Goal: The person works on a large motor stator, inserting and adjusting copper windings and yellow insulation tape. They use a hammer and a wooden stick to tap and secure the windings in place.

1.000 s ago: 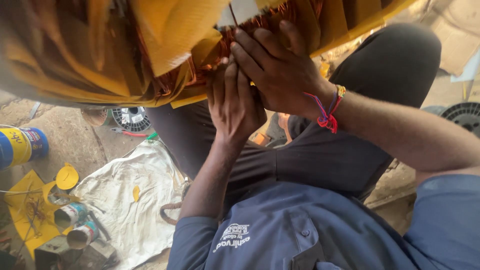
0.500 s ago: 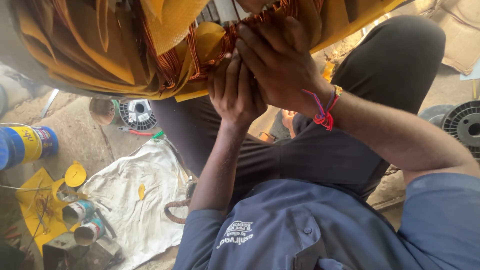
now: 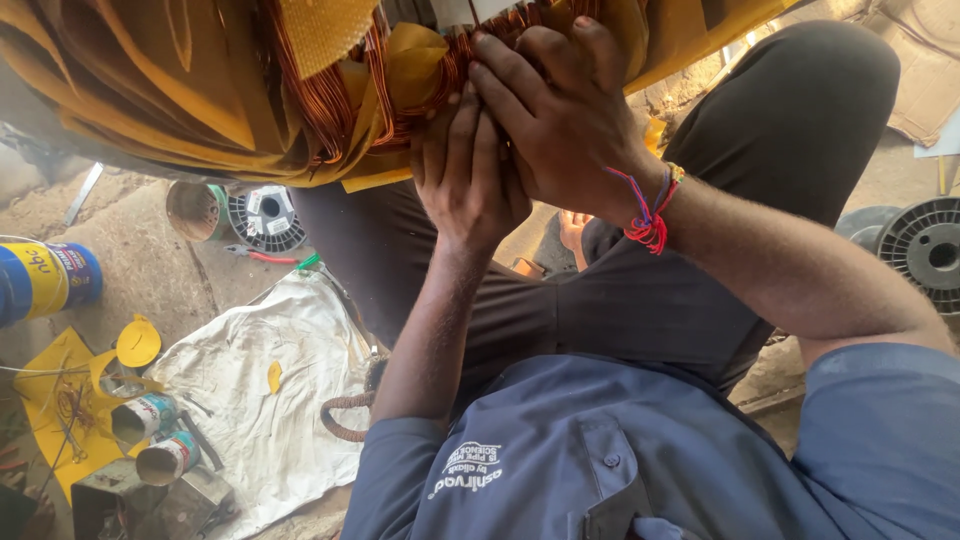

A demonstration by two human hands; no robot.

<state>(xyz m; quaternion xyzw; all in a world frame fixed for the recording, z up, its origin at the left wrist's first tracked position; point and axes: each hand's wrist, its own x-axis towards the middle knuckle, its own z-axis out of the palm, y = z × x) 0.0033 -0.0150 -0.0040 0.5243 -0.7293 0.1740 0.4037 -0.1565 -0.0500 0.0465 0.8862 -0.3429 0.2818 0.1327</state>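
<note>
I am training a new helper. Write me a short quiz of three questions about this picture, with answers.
1. True or false: both hands press on the copper coil.
2. Which wrist wears the red and blue thread band? A) left B) right C) neither
3. What lies spread on the ground left of the person's legs?

Key
1. True: the left hand and right hand both rest on the windings, among yellow sheets.
2. B
3. A white cloth, with small tins beside it.
</note>
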